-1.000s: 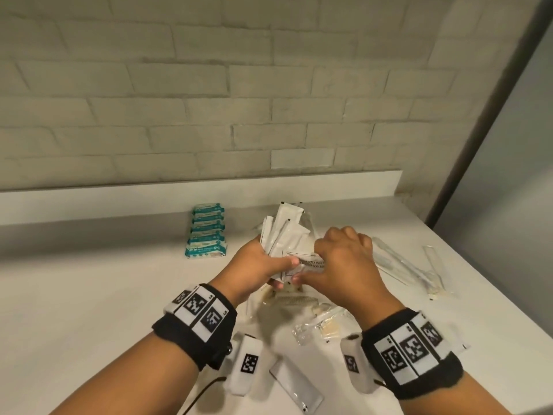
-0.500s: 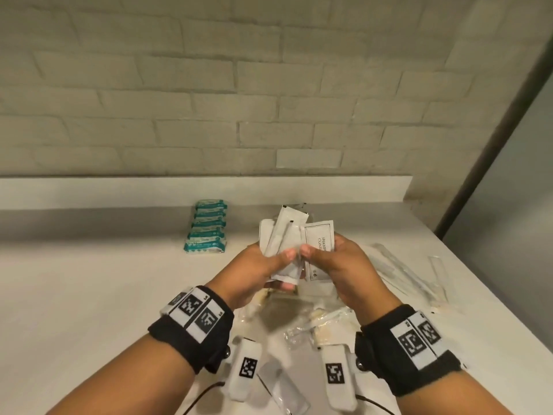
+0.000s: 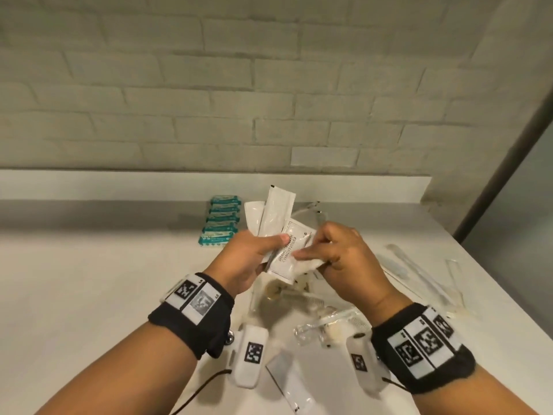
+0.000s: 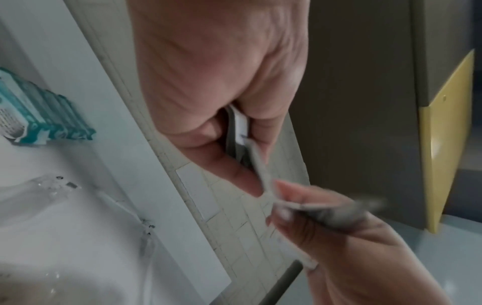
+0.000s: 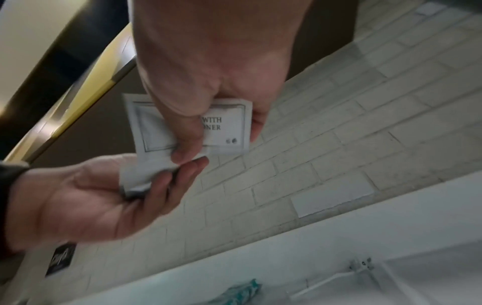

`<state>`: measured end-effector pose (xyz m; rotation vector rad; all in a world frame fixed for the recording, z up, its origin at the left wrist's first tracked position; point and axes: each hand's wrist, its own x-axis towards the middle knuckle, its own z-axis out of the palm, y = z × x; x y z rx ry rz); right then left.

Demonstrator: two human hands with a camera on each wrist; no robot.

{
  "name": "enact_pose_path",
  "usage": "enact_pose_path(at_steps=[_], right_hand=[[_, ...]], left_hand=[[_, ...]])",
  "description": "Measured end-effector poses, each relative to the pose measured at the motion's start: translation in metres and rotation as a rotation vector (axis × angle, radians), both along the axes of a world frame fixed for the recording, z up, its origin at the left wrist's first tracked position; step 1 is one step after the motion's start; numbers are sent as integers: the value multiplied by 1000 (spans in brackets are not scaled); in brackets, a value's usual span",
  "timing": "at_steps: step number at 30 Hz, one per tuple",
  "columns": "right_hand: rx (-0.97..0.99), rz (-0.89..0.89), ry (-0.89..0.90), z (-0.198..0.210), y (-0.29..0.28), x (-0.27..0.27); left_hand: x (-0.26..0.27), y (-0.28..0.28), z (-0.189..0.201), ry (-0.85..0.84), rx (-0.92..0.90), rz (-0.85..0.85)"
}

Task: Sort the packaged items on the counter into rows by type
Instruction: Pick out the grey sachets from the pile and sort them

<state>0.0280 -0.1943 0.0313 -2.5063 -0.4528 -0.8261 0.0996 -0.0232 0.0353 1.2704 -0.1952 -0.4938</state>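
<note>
My left hand (image 3: pixel 263 250) grips a fanned bunch of white sachets (image 3: pixel 275 214) above the counter. My right hand (image 3: pixel 317 250) pinches a white shampoo-with-conditioner sachet (image 3: pixel 291 253) against that bunch, thumb on its printed face. In the right wrist view the same sachet (image 5: pixel 229 125) sits between my right thumb and fingers, with the left hand (image 5: pixel 146 185) below holding the other packets. A row of teal-and-white packets (image 3: pixel 221 221) lies at the back left of the counter. The left wrist view shows the sachet edges (image 4: pixel 240 134) wedged in my left fist.
Loose clear-wrapped items (image 3: pixel 326 324) lie under my hands on the white counter (image 3: pixel 89 280). Long clear sleeves (image 3: pixel 419 277) lie to the right near the counter edge. A white sachet (image 3: pixel 290 381) rests near the front. A brick wall rises behind the ledge.
My right hand drew a shampoo sachet up from the pile and now presses it against the bunch in my left hand. Both hands rose slightly.
</note>
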Motion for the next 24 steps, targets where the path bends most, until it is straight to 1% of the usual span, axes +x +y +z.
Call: enact_pose_path(at_steps=[2,3,4,5,6,9,10,12,13,16,18,20,21,22,23,24], right_hand=[[369,-39,301,9,1,-5],[562,-50,400,14,1,-7],[721,-55,446,16,-1,-8],[824,-47,454,20,-2,-8],[876,-23,455,22,-3,-6],[973,129,534,24,10,0],[1001,133,528,23,16,1],[1082,57,419,20,24,6],[1152,14,355,17,26,7],[1322,-72,223,14,25,7],[1324,-86,243,12,24,4],[1222,-108,337,9,20,2],[1099,-144,378,11,15,2],[925,-178,399,16,7,1],[733,-182,417,24,-2,0],[545,-146,459,34,-9,-1]], left_hand=[[-1,1,-3,-22,11,31],[-1,2,-4,-29,8,44],[0,2,-5,-26,-5,57],[0,3,-5,-16,-24,67],[1,3,-5,-6,-39,71],[-3,-2,0,-9,-57,29],[-4,-3,1,-3,-75,14],[-5,-6,4,27,-122,10],[-4,-5,4,35,-132,13],[-5,-1,0,32,-99,-10],[-7,2,-4,10,-50,-38],[-6,5,-7,-34,17,-35],[-4,6,-7,-52,55,-34],[-1,9,-5,-67,103,-41],[3,11,-4,-82,160,-58],[5,14,-1,-99,219,-90]])
